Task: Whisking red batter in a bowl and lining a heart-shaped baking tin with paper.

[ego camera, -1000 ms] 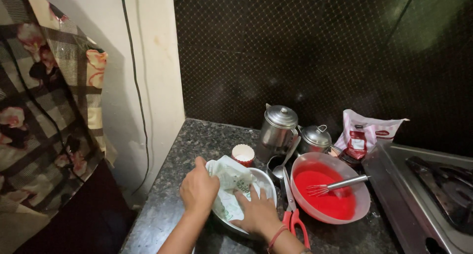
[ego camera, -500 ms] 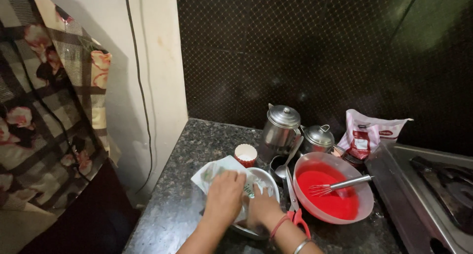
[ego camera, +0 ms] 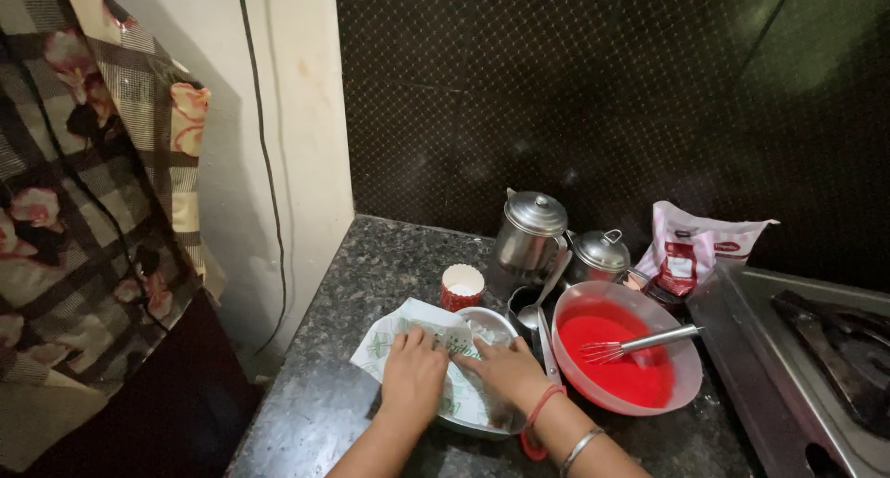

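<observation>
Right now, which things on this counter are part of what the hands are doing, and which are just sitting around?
In use: left hand and right hand pressing the printed paper into the steel pan.

Lying about: red batter bowl with whisk, paper cup, steel kettle, packet.

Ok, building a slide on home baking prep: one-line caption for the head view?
Both hands, left hand and right hand, press printed paper into a round metal pan beside a bowl of red batter.
</observation>
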